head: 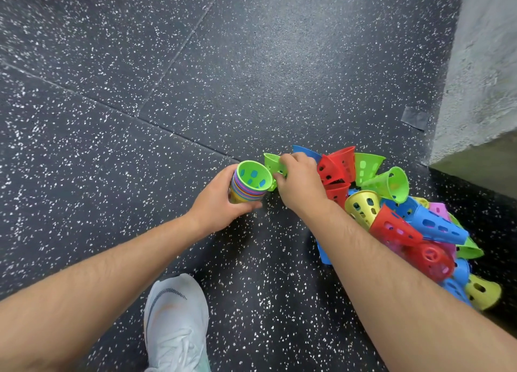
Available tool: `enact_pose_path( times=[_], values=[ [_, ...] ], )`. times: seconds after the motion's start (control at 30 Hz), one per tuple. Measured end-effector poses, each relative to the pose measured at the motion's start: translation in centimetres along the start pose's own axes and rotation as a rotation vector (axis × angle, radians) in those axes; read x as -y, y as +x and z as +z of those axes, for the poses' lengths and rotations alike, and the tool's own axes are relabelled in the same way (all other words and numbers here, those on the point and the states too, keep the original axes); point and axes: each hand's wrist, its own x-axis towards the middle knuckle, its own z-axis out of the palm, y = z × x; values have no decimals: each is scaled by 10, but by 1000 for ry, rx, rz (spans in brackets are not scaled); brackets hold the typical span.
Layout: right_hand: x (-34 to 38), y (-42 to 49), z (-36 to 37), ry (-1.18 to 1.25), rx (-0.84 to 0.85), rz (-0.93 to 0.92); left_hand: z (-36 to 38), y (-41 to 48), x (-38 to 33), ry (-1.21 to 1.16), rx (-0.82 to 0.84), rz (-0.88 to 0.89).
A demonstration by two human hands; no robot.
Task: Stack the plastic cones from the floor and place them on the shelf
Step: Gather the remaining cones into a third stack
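Shoe (176, 324): nearer the person than the stack. Left hand (221, 206) grips the stack (250, 182) of nested cones. Just right of the stack, right hand (300, 181) pinches a green cone (272, 161). Farther right, loose pile (405, 226) on floor (112, 119).

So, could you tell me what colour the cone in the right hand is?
The cone in the right hand is green; head view.
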Motion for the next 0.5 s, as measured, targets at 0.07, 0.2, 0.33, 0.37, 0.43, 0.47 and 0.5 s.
enact_pose_path(
  times=[0.07, 0.2, 0.33, 0.37, 0.43, 0.47, 0.5],
  values=[
    [-4, -12, -2, 180, -9, 41, 0, -1, 1, 12, 2, 9],
    [-7, -46, -20, 370, -116, 103, 2, -3, 2, 27, 7, 18],
    [-9, -67, -37, 450, -298, 120, 2, -3, 5, 54, 17, 8],
    [-8, -68, -38, 456, -332, 98, 3, -2, 6, 60, 20, 11],
    [-5, -69, -39, 472, -353, 44, 4, -2, 5, 71, 26, 22],
    [-2, -68, -39, 475, -349, 12, 5, -2, 4, 76, 30, 28],
    [0, -67, -37, 473, -336, -22, 5, -2, 3, 80, 32, 35]
  ],
)
